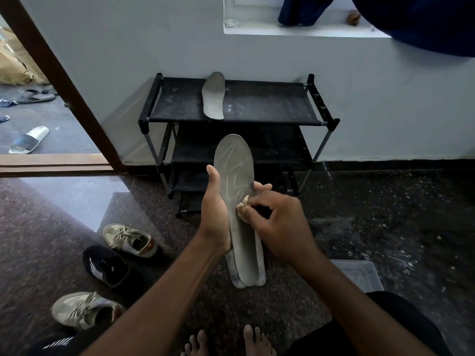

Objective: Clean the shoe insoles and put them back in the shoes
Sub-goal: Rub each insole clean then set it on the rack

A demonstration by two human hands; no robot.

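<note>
Grey insoles (241, 227) sit stacked in the closed left hand (214, 219); right hand (279, 224) pinches a cloth (243, 203) against them.

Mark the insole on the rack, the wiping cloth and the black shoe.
insole on the rack (213, 96), head view, middle of its upper face
wiping cloth (242, 204), head view, exposed bunched edge
black shoe (105, 265), head view, its upper

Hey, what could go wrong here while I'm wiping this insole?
1. The left hand grips several stacked insoles from one edge; the ones behind may slip to the floor.
2. The cloth in the right hand is a small wad, so it may only smear the dirt.
3. The insole on the rack might get mismatched later.
</note>
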